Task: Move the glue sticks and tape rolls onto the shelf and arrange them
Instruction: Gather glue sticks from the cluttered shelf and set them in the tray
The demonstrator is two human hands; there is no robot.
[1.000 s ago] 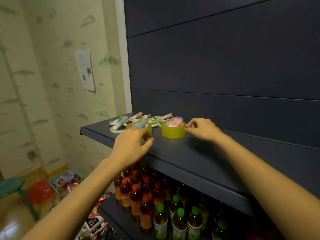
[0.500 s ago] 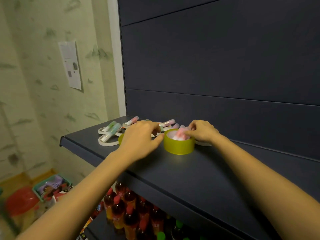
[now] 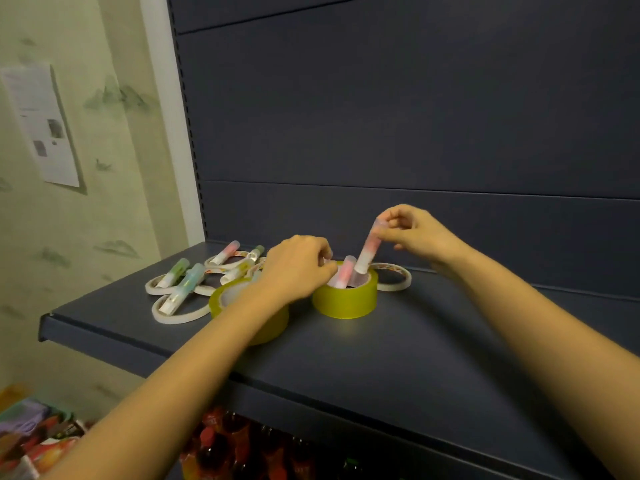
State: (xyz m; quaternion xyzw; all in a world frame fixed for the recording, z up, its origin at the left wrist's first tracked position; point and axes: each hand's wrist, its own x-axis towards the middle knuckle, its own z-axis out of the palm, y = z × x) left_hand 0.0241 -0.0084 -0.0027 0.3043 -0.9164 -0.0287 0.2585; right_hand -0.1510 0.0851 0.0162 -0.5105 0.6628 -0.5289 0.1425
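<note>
A dark shelf [image 3: 398,344] carries two yellow tape rolls. My right hand [image 3: 415,233] pinches the top of a pink glue stick [image 3: 367,251] that stands tilted inside the right yellow tape roll [image 3: 344,301]. A second pink glue stick [image 3: 343,274] leans in the same roll. My left hand [image 3: 298,268] has its fingers curled over this roll's left rim. My left forearm partly hides the other yellow tape roll [image 3: 225,299]. Thin white tape rolls [image 3: 173,315] and green glue sticks [image 3: 185,287] lie at the shelf's left end.
Another white tape roll [image 3: 394,278] lies behind the right yellow roll. The shelf's back panel [image 3: 415,116] rises right behind the items. Bottles [image 3: 242,448] fill the shelf below. A patterned wall [image 3: 69,202] with a paper notice [image 3: 41,126] is on the left.
My right hand has lifted one pink glue stick up on end inside the right yellow roll. My left hand has shifted right, from the left roll to this roll's rim.
</note>
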